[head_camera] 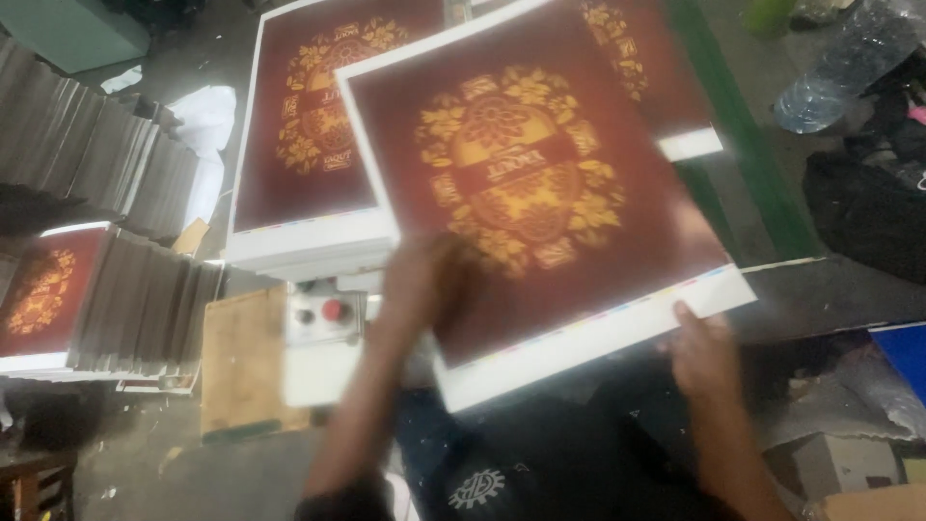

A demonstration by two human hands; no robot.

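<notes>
Bare forearms and hands [429, 285]; dark garment below with a white gear-shaped emblem [476, 488].

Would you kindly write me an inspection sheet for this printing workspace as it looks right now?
Surface: green-edged table, mostly covered by printed sheets.
Job's things: dark red printed sheet with gold ornament and white margin, held tilted above the white-edged stack of like sheets.
Clutter: clear plastic bottle and dark bag at right; white rag.
Grippers: left hand grips the sheet's lower edge; right hand holds its lower right margin.
Cables: nothing seen.
Surroundings: fanned paper stacks at left; white control box with red button; wooden board.
</notes>
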